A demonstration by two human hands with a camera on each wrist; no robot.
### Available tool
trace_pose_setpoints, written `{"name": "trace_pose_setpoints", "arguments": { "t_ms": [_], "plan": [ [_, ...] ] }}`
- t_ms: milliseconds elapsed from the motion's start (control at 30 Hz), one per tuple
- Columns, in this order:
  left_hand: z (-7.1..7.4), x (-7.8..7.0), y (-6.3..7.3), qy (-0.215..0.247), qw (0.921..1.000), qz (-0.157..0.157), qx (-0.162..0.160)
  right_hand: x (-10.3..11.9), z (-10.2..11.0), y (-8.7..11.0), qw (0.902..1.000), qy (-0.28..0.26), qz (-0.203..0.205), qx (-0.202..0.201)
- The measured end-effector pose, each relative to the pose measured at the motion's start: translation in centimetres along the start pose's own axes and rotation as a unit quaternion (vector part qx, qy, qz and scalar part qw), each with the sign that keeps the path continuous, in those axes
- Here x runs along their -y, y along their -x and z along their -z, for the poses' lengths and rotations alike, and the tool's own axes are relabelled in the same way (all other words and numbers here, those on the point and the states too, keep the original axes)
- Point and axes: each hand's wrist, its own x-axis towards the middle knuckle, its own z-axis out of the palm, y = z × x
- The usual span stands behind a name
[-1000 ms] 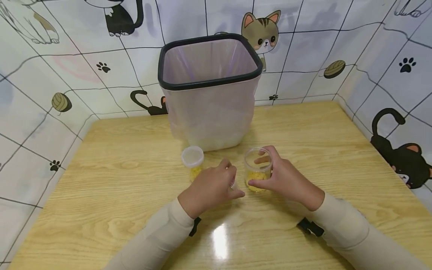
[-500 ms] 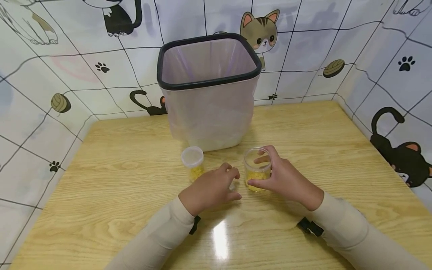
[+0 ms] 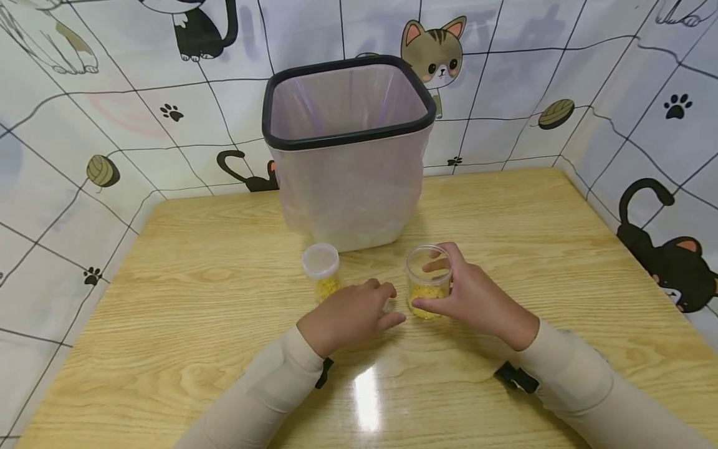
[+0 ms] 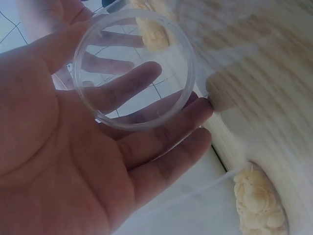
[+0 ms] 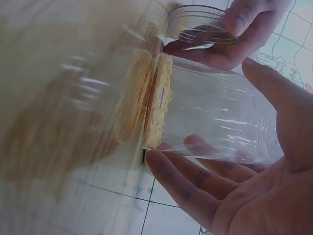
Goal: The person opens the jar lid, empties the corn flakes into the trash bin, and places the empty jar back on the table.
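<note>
My right hand (image 3: 477, 302) is curled round a clear plastic jar (image 3: 428, 265), thumb on the near side and fingers on the far side. The jar stands upright and uncovered on the table, with small yellow pieces (image 5: 160, 105) covering its bottom. Just left of it, my left hand (image 3: 353, 315) holds a clear round lid (image 4: 134, 126) by its edge, between thumb and fingers. In the left wrist view the lid faces the palm, tipped up on edge. Beyond the left hand, a smaller jar (image 3: 327, 287) with yellow pieces wears a whitish lid (image 3: 320, 260).
A large pale bin (image 3: 350, 187) with a black rim stands behind the jars. The wood-grain table (image 3: 196, 299) meets walls (image 3: 219, 118) with printed cats on the back and both sides.
The left hand's fingers have loosened and spread a little, and its knuckles sit slightly lower. The right hand and its jar have stayed in place.
</note>
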Motion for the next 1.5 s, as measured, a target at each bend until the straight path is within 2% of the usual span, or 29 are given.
{"name": "trace_pose_setpoints", "arguments": {
  "t_ms": [167,367,567,833,900,1000,1133,1333,1500],
  "plan": [
    [-0.11,0.03,-0.1,0.008,1.0,0.002,0.003,-0.07,0.01,-0.04,1.0,-0.004,0.003,0.001],
    [-0.13,0.18,-0.2,0.007,0.9997,-0.023,-0.007,-0.08,0.02,0.0,1.0,-0.005,0.002,-0.001],
    [-0.12,0.33,-0.31,-0.002,0.9996,-0.026,-0.011,-0.01,0.06,0.05,1.0,0.001,0.003,-0.003],
    [-0.14,0.53,-0.56,-0.004,0.9975,-0.07,-0.011,0.01,0.12,0.09,1.0,0.008,0.002,-0.005],
    [-0.2,0.51,-0.54,-0.005,0.9976,-0.068,-0.014,0.02,0.11,0.06,0.9999,0.01,0.001,-0.004],
    [-0.33,0.44,-0.46,-0.01,0.9987,-0.047,-0.018,0.01,0.08,0.02,0.9999,0.013,-0.001,-0.003],
    [-0.4,0.31,-0.42,-0.04,0.9984,-0.031,-0.025,0.02,0.08,-0.01,0.9999,0.012,0.0,-0.003],
    [-0.47,0.23,-0.39,-0.078,0.9962,-0.031,-0.025,0.05,0.11,-0.04,1.0,0.008,0.0,0.0],
    [-0.74,0.26,-0.3,-0.095,0.9934,-0.052,-0.037,0.02,0.1,0.03,1.0,0.005,0.0,0.001]
  ]
}}
